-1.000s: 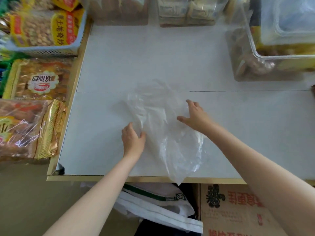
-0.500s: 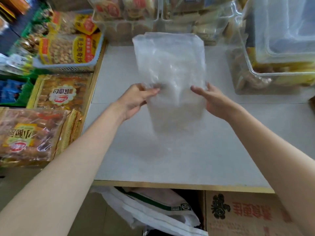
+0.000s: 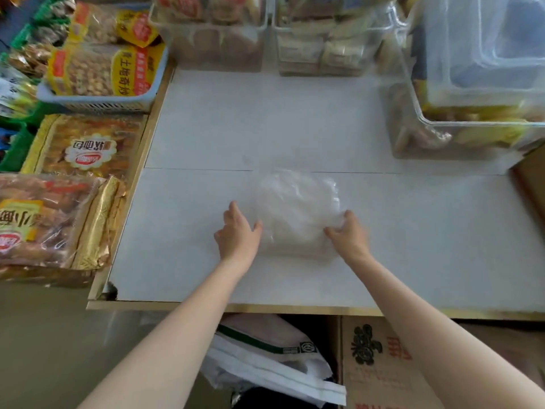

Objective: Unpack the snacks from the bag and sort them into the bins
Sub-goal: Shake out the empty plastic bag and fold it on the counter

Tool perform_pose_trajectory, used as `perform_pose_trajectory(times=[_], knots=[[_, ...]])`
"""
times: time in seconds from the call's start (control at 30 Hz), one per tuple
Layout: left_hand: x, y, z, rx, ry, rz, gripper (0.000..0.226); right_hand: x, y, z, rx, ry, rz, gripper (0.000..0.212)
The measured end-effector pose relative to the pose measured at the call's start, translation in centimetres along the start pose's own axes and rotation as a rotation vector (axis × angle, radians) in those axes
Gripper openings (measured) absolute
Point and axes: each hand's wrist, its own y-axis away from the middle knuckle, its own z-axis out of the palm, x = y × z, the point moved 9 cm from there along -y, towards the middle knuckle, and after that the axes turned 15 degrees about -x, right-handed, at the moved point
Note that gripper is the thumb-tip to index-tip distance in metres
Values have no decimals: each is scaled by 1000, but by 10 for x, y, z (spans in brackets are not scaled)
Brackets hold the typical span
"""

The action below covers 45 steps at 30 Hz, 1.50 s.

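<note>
Under the table edge: a white sack with a green stripe lies crumpled beside a brown cardboard box with red and black print
Table: white top with a gold rim along its near and left sides and a thin seam running across the middle
Left hand: left hand rests on the table at the left edge of the bag, fingers held together and reaching forward, thumb out against the plastic; whether it pinches the film I cannot tell
Right hand: right hand sits at the bag's right edge, fingers curled over the plastic and thumb pointing inward; the blur hides how firm the hold is
Bag: clear plastic bag lies flattened and folded on the table between the two hands, just short of the seam; nothing shows inside it
Left of the table: large bread packs in gold wrap, one farther back, lie off the table's left rim
Far left: a pale blue basket holds yellow bags of nuts
Far right: a clear bin holds brown and yellow snacks, with a clear tub standing in it
Far edge: two clear bins of wrapped snacks stand side by side along the back, well apart from the bag
Right edge: a brown board corner juts in
</note>
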Motion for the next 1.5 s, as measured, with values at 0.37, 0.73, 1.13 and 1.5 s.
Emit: perform_pose_trajectory(times=[0.37, 0.73, 1.13, 1.5], knots=[[57, -14, 57, -247, -862, 434, 70, -79, 12, 28, 111, 1043, -637, 59], [38, -49, 86, -452, -736, 324, 77, -28, -66, 47, -175, 1022, -331, 59], [72, -64, 57, -141, -973, 487, 74, -21, -66, 31, -25, 997, -398, 86], [57, -78, 81, -299, -830, 381, 73, -6, -71, 30, -63, 931, -372, 88]])
